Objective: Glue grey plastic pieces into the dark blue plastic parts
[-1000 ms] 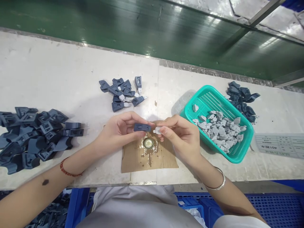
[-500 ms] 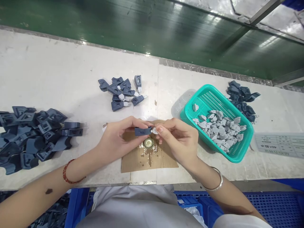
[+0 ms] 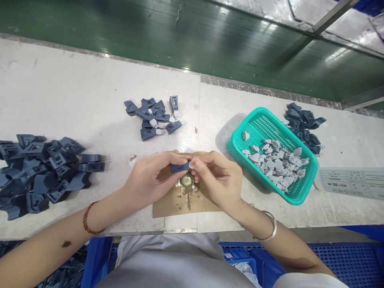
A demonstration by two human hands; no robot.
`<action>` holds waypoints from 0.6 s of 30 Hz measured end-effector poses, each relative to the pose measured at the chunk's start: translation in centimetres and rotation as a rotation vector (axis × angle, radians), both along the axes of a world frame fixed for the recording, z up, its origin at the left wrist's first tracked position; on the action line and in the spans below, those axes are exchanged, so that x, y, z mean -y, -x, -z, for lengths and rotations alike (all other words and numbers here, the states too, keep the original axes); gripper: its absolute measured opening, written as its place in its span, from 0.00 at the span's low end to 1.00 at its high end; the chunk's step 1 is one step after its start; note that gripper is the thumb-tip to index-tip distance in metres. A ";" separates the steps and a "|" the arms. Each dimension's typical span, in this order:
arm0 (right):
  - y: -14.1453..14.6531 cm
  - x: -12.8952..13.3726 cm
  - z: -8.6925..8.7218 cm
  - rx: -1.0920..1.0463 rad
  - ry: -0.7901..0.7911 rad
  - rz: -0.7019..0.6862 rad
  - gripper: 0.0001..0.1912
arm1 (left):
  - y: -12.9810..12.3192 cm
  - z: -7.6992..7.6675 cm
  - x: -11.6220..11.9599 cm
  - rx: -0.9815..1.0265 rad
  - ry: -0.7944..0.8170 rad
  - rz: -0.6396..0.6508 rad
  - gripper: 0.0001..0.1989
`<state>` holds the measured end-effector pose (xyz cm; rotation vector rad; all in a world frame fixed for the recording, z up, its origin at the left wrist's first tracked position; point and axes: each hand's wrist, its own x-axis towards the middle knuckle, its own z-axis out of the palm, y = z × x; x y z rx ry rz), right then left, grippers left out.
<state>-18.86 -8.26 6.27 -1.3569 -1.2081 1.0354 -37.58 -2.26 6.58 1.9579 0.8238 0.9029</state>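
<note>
My left hand [image 3: 150, 179] pinches a dark blue-grey plastic part [image 3: 179, 167] between thumb and fingers. At its right end my right hand [image 3: 220, 178] grips a small light grey piece [image 3: 191, 164], mostly hidden by the fingertips. The two pieces meet end to end; how deep one sits in the other I cannot tell. Just below the fingers a round metal cap [image 3: 187, 180] holds a shiny liquid. It stands on a brown cardboard sheet [image 3: 171, 204] wet with splashes around the cap.
A green basket [image 3: 237, 148] of light grey pieces [image 3: 277, 162] stands right. Dark parts with grey tips [image 3: 156, 116] lie behind my hands. Loose dark parts form a left pile [image 3: 39, 172] and a far-right pile [image 3: 304, 120]. A printed label sheet [image 3: 354, 182] lies right.
My right hand has shifted slightly left, pressing closer to the dark part, and less of the light grey piece shows. The left hand has barely moved.
</note>
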 end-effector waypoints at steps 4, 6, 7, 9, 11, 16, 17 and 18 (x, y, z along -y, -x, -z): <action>0.5 -0.1 0.2 0.001 0.002 0.019 0.09 | 0.0 -0.1 0.2 -0.028 -0.039 -0.026 0.02; 0.6 -0.2 0.2 0.003 0.006 0.026 0.09 | -0.1 -0.1 0.2 -0.022 -0.039 -0.030 0.03; 0.7 -0.2 0.1 0.003 0.010 0.027 0.10 | -0.1 0.0 0.3 -0.018 -0.038 -0.031 0.03; 0.8 -0.4 0.1 0.005 0.019 0.022 0.11 | -0.2 0.1 0.3 -0.005 -0.035 -0.038 0.04; 0.8 -0.6 0.2 0.000 0.037 0.022 0.13 | -0.3 0.2 0.3 -0.018 -0.016 -0.041 0.05; 0.3 -1.4 0.1 -0.070 0.080 -0.010 0.14 | 0.1 -0.2 -0.7 -0.180 0.000 0.004 0.09; 0.1 -1.5 0.0 -0.072 0.065 -0.016 0.14 | 0.2 -0.4 -1.1 -0.208 -0.052 0.002 0.10; -0.2 -1.5 0.0 -0.063 0.040 -0.012 0.14 | 0.4 -0.6 -1.7 -0.241 -0.117 -0.008 0.11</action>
